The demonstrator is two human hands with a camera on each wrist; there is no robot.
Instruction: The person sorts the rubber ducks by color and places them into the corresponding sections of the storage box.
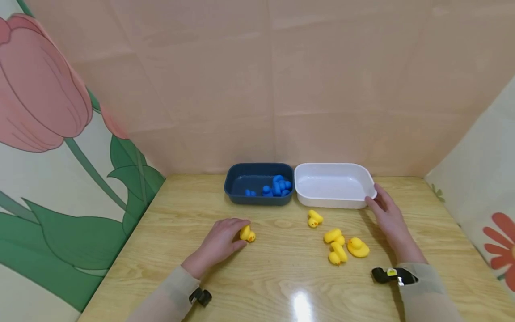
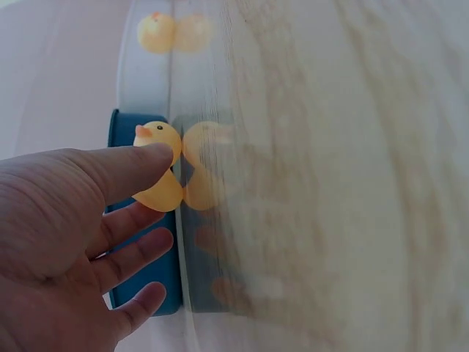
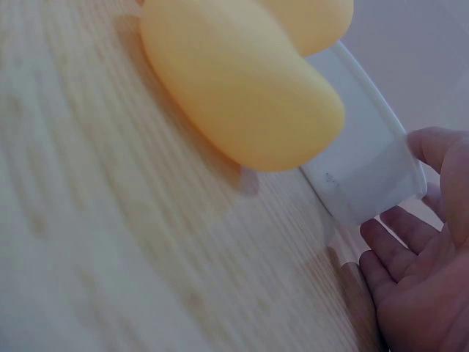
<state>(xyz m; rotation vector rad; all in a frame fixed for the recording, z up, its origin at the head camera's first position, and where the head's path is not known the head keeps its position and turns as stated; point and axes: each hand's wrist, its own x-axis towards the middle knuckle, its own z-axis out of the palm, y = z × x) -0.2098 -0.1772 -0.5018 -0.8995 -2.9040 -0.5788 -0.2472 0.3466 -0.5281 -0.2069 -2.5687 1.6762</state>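
My left hand (image 1: pixel 219 241) is around a small yellow rubber duck (image 1: pixel 251 236) that lies on its side on the table, left of the middle. In the left wrist view the thumb lies across the duck (image 2: pixel 165 195), the index finger is mostly hidden behind it, and the other fingers are spread. My right hand (image 1: pixel 390 217) holds the front right corner of a white plastic tray (image 1: pixel 334 203). As the right wrist view shows, its thumb is at the rim of the tray (image 3: pixel 374 176) and the fingers are along the outer wall.
Against the white tray's left side stands a dark blue tray (image 1: pixel 257 200) with several blue toy pieces (image 1: pixel 277 188) inside. Several more rubber ducks (image 1: pixel 337 254) lie on the wooden table (image 1: pixel 265 286) before the white tray. A pinkish covered wall (image 1: pixel 257 89) rises behind the trays.
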